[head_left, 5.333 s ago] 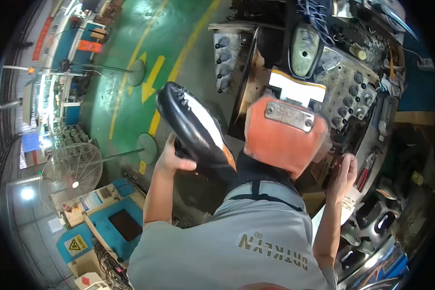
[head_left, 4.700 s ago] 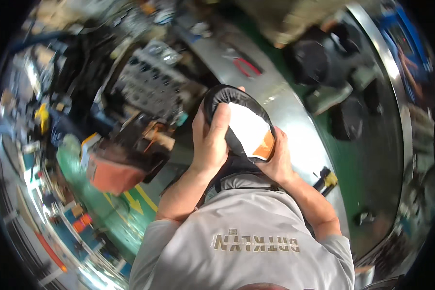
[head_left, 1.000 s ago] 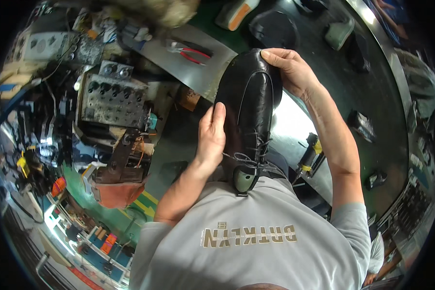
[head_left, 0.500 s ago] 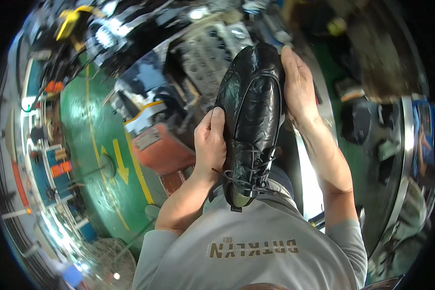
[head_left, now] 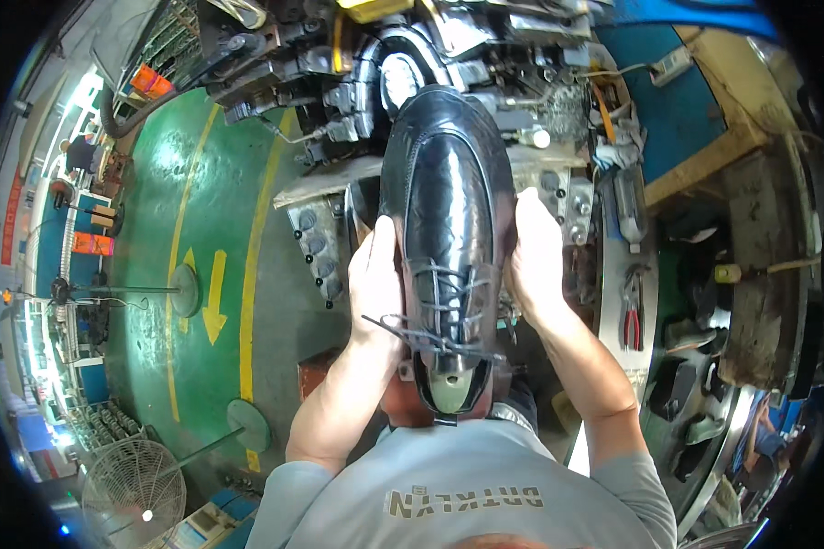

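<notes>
Black lace-up shoe (head_left: 449,206), in the head view, is held between the left hand (head_left: 375,285), partly curled at its nine-o'clock side, and the right hand (head_left: 538,261), half open at three o'clock. Its toe, earlier leaning toward one o'clock, now points to twelve, toward machinery (head_left: 368,78).

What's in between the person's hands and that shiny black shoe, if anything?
Nothing that I can see. The left hand and the right hand hold the black lace-up shoe directly, one at each side.
</notes>
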Motion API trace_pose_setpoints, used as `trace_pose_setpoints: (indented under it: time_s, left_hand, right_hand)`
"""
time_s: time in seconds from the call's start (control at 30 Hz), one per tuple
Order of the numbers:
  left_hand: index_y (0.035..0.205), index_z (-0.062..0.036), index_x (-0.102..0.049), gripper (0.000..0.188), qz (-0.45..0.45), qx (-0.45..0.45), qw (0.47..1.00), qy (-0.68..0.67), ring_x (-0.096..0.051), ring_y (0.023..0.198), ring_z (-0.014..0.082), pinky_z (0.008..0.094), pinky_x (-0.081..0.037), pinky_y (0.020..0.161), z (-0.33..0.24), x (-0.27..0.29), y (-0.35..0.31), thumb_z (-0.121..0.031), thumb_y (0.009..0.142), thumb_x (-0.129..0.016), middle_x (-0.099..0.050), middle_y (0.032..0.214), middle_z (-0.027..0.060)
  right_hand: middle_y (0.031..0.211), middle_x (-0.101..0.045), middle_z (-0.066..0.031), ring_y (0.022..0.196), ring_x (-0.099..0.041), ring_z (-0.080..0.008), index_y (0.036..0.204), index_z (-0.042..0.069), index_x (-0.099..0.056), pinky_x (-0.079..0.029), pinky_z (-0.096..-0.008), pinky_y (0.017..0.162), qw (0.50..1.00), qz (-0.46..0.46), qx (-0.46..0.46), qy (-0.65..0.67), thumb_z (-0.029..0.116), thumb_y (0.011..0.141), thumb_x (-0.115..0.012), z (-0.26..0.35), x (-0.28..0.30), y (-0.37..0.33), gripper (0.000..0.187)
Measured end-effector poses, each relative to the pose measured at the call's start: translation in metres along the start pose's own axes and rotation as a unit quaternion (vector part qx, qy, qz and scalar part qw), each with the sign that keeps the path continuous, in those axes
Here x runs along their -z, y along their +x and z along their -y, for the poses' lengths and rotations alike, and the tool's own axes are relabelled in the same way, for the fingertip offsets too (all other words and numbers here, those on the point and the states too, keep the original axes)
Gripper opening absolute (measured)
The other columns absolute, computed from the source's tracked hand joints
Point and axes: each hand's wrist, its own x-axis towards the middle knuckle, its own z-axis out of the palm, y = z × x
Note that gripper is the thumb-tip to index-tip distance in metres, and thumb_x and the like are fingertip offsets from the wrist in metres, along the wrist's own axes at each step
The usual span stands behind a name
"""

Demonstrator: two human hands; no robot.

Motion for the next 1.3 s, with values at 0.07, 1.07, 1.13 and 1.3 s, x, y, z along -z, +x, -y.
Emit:
trace_pose_setpoints:
  time_s: [0.07,1.07,1.13,1.3]
  left_hand:
    - [0.116,-0.001,-0.061,0.037,-0.024,0.042,0.998,-0.028,-0.065,0.086,0.0145,0.0281,-0.054,0.077,-0.014,0.004,0.023,-0.029,0.104,-0.039,-0.067,0.104,0.0079]
    - [0.11,0.0009,-0.061,0.039,-0.04,-0.018,0.999,-0.01,-0.062,0.088,0.0162,0.0302,-0.05,0.08,-0.026,0.013,0.141,-0.034,0.102,-0.047,-0.066,0.102,0.0081]
    - [0.11,0.0009,-0.061,0.039,-0.042,-0.021,0.999,-0.016,-0.062,0.088,0.0164,0.0305,-0.05,0.08,-0.024,0.013,0.142,-0.035,0.102,-0.047,-0.066,0.102,0.0082]
    - [0.109,0.0006,-0.062,0.039,-0.065,-0.006,0.997,-0.036,-0.062,0.088,0.0173,0.0315,-0.051,0.078,-0.016,0.018,0.151,-0.035,0.101,-0.047,-0.066,0.102,0.0082]
  right_hand:
    - [0.092,-0.061,-0.007,0.085,-0.056,-0.0151,0.101,-0.001,-0.061,-0.045,-0.0295,0.078,0.998,0.018,-0.042,0.053,0.024,0.1,-0.051,0.008,-0.017,0.017,0.026]
    - [0.078,-0.054,-0.0004,0.071,-0.052,-0.0103,0.086,0.006,-0.055,-0.048,-0.0283,0.067,0.911,-0.018,-0.2,0.359,0.025,0.098,-0.058,0.001,-0.084,0.097,0.022]
    - [0.079,-0.054,-0.0004,0.072,-0.053,-0.0107,0.086,0.007,-0.055,-0.048,-0.0287,0.068,0.896,-0.011,-0.218,0.385,0.025,0.098,-0.059,-0.006,-0.083,0.099,0.022]
    - [0.079,-0.055,-0.0004,0.072,-0.054,-0.0124,0.083,0.008,-0.055,-0.049,-0.0306,0.07,0.896,-0.024,-0.203,0.393,0.025,0.097,-0.06,-0.027,-0.087,0.102,0.023]
